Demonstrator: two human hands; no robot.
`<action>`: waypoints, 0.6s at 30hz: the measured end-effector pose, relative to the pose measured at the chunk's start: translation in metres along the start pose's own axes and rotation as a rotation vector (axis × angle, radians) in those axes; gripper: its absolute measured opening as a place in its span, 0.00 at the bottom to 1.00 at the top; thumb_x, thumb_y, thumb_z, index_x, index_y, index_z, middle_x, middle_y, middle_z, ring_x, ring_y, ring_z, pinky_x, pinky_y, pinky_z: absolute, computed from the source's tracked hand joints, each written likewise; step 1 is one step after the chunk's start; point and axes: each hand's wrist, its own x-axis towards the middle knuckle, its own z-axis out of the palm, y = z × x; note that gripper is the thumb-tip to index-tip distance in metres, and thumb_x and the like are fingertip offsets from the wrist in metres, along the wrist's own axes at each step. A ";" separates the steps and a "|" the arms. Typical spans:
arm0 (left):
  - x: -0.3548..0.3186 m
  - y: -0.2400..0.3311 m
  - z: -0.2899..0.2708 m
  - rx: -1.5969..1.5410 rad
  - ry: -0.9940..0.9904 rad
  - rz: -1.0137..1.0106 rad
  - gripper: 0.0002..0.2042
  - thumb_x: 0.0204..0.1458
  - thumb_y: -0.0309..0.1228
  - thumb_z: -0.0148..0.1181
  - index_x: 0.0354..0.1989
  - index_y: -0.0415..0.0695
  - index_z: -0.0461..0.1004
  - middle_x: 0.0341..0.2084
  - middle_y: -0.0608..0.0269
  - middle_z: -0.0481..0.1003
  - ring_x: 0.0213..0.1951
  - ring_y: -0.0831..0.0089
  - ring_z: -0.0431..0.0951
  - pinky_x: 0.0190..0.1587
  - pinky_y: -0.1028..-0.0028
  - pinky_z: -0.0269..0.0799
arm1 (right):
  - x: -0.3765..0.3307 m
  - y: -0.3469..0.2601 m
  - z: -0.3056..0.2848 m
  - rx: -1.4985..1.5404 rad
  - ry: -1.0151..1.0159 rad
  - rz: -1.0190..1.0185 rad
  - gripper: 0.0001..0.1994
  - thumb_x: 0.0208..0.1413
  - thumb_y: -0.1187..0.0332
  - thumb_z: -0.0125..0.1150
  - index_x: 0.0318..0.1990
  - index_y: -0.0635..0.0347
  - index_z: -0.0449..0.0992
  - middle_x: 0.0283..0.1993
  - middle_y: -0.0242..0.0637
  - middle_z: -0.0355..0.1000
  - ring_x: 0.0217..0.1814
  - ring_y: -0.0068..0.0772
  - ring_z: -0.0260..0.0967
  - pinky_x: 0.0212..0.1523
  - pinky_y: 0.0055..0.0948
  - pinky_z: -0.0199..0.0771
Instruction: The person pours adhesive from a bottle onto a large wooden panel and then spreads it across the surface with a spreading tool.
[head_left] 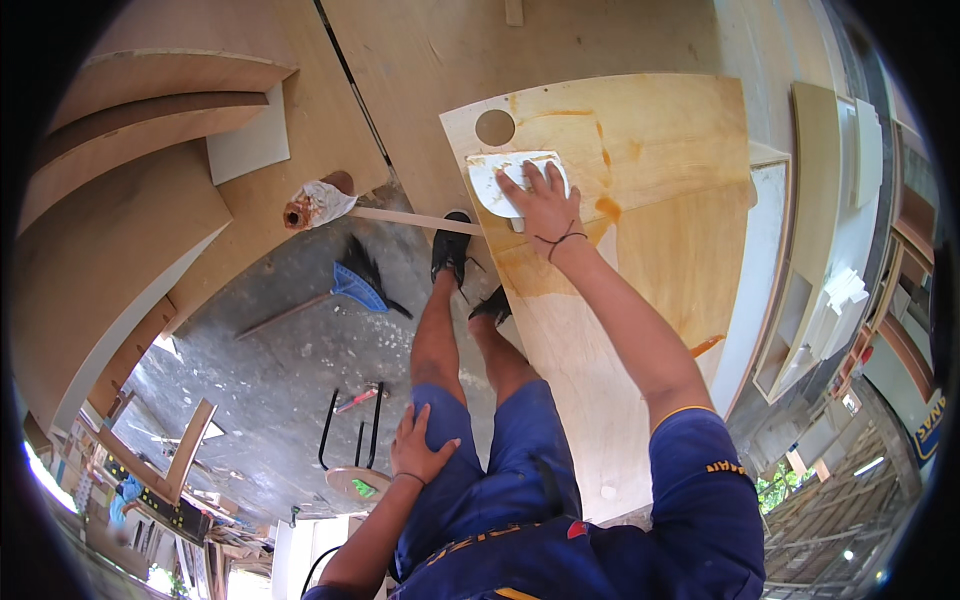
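My right hand [546, 205] is over a white flat spreader [490, 188] with a rounded edge, its fingers spread across the top and pressing it to the board. The spreader lies near the far left corner of a plywood panel [660, 130], just below a round hole [495, 127] cut through it. Amber glue streaks [607, 208] run over the panel, and part of its surface looks wet and darker. My palm hides the spreader's near right side. My left hand [420, 445] rests on my left thigh, fingers apart and holding nothing.
Left of the panel, a glue-stained can [305, 207] in white wrapping sits beside a wooden strip [415, 218]. A blue broom [360, 285] lies on the grey floor. Farther down is a stool [355, 480]. Curved wooden pieces [130, 230] stand at left, white-edged frames [815, 250] at right.
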 end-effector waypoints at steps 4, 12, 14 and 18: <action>-0.003 -0.005 0.001 -0.010 0.004 -0.007 0.41 0.38 0.53 0.63 0.63 0.53 0.56 0.64 0.54 0.51 0.64 0.58 0.52 0.60 0.58 0.55 | 0.009 0.021 0.019 0.028 0.073 -0.120 0.30 0.50 0.71 0.49 0.61 0.28 0.58 0.66 0.39 0.52 0.66 0.49 0.47 0.48 0.56 0.61; -0.004 0.000 -0.001 -0.010 -0.014 -0.021 0.41 0.38 0.54 0.63 0.63 0.53 0.56 0.64 0.54 0.51 0.64 0.58 0.52 0.61 0.57 0.54 | 0.011 0.015 0.038 -0.009 0.050 -0.107 0.30 0.48 0.69 0.52 0.60 0.26 0.59 0.65 0.39 0.53 0.66 0.46 0.47 0.47 0.54 0.61; -0.005 -0.001 -0.002 -0.006 -0.022 -0.033 0.41 0.38 0.54 0.63 0.63 0.53 0.56 0.64 0.54 0.51 0.64 0.58 0.52 0.61 0.57 0.54 | 0.003 0.012 0.032 -0.011 0.007 -0.115 0.31 0.47 0.69 0.53 0.60 0.26 0.59 0.65 0.39 0.53 0.66 0.45 0.47 0.47 0.53 0.61; -0.004 -0.001 -0.002 -0.008 -0.012 -0.026 0.41 0.38 0.54 0.63 0.63 0.53 0.56 0.64 0.53 0.51 0.64 0.58 0.52 0.61 0.57 0.54 | 0.011 0.014 0.016 0.011 0.099 -0.111 0.30 0.48 0.71 0.50 0.60 0.29 0.60 0.65 0.42 0.54 0.65 0.46 0.49 0.47 0.51 0.62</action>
